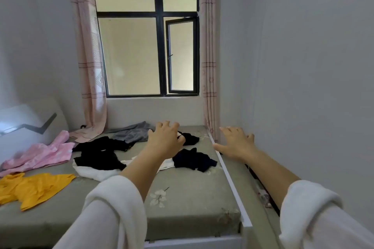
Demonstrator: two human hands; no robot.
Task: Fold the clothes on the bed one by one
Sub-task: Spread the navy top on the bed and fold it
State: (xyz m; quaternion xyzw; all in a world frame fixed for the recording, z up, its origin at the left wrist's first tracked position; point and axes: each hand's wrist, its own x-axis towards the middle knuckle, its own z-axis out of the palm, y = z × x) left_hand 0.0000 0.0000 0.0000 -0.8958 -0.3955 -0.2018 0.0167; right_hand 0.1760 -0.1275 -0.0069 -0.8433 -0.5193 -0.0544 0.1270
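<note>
Room: small bedroom with pale walls. A dark-framed window is beyond both hands, one pane ajar, and pink curtains hang on either side.
Surface: bed in a grey-green floral cover, below and ahead of the hands. White side rail runs under the right hand. White headboard is far to the left of the left hand.
Left hand: fingers spread, gripping nothing, held over the middle of the scattered laundry.
Right hand: fingers spread, also gripping nothing, over the rail, well apart from the left.
Near the left hand: dark navy garment lies just right of the wrist. Small black piece is at the fingertips. Grey garment is just left of the fingers.
Left of the left forearm: black garment lies crumpled on a white garment.
Far left of both hands: pink garment and yellow garment, both loose.
Fold status: every piece lies unfolded, and no stack is visible.
Reading of the pose: probably a reach to pick a first item. The spread fingers suit gathering limp cloth. The right hand looks too far to the side to help yet.
Caution: overlapped pieces may lift together, so separate them first.
</note>
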